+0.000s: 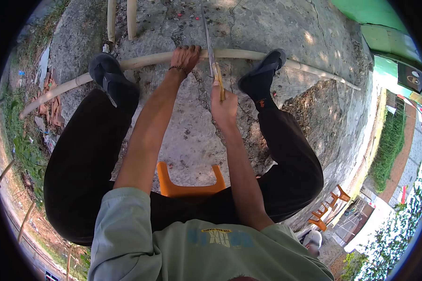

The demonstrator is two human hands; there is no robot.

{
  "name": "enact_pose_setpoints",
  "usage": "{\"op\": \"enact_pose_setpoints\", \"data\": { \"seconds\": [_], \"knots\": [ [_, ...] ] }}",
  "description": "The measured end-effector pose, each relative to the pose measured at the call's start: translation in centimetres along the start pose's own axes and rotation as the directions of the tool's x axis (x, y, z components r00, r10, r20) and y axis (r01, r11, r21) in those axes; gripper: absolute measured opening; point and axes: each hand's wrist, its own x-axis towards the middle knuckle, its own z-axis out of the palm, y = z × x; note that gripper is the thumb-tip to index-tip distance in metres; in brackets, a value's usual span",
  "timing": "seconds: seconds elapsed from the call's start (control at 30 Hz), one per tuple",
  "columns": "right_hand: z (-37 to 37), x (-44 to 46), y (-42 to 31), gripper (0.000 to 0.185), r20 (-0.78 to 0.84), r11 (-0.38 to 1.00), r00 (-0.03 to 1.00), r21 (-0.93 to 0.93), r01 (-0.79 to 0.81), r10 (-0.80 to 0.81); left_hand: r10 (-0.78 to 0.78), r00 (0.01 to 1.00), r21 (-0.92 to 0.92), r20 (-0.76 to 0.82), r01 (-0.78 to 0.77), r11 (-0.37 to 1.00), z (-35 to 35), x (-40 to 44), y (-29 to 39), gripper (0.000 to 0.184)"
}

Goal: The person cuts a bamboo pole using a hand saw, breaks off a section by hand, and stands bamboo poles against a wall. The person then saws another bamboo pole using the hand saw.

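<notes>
A long pale bamboo pole (150,59) lies across the ground in front of me, with a sandalled foot resting on it at either side. My left hand (186,58) is wrapped over the pole near its middle, pressing it from above. Just to the right, a hand saw (208,42) crosses the pole, its thin blade pointing away from me. My right hand (224,107) is closed round the saw's yellowish handle (218,77). Whether the teeth have cut into the bamboo I cannot make out.
Two more bamboo pieces (131,21) lie at the top left on the cracked concrete (187,140). Beneath me is an orange plastic stool (187,189). Rubble and broken tiles (51,105) lie at the left, a green wall (380,18) stands at the upper right.
</notes>
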Motion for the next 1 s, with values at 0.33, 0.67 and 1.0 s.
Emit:
{"op": "enact_pose_setpoints", "data": {
  "seconds": [0.33,0.67,1.0],
  "knots": [
    [-0.4,-4.0,2.1,0.053,-0.04,0.957,0.986,0.252,-0.144,0.159,0.015,0.999,-0.024,-0.032,-0.016,1.0,0.5,-0.1,0.4,0.033],
    [-2.8,-5.3,1.4,0.054,-0.013,0.988,0.993,0.102,-0.113,0.115,0.034,0.993,0.029,-0.116,-0.03,0.999,0.3,-0.1,0.2,0.031],
    [-3.3,-4.2,1.0,0.054,-0.044,0.987,0.995,0.134,-0.084,0.091,0.045,0.99,0.072,-0.135,-0.036,0.997,0.6,0.3,0.1,0.032]
  ]
}}
